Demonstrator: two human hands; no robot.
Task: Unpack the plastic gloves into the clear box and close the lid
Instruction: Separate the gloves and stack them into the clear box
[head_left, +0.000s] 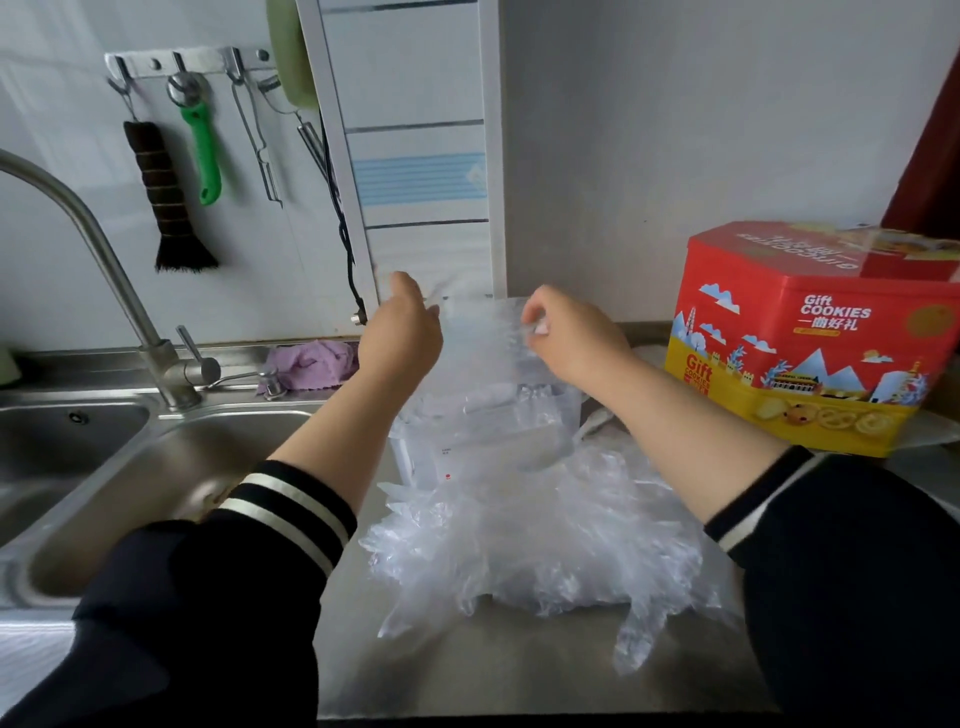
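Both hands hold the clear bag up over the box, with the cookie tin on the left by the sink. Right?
Not quite. The head view shows the cookie tin on the right; the sink is left. Both hands, left and right, do hold the bag over the box.

Tight room around the clear box

I see bare counter (519, 670) near me; the glove heap (535, 540) blocks the box (488, 431) in front, the cookie tin (810, 338) crowds the right, the sink (130, 467) drops away left.

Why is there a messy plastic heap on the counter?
The plastic gloves lie loose and crumpled on the counter, a few sticking out, not in the clear box behind them. Both hands hold up clear plastic.
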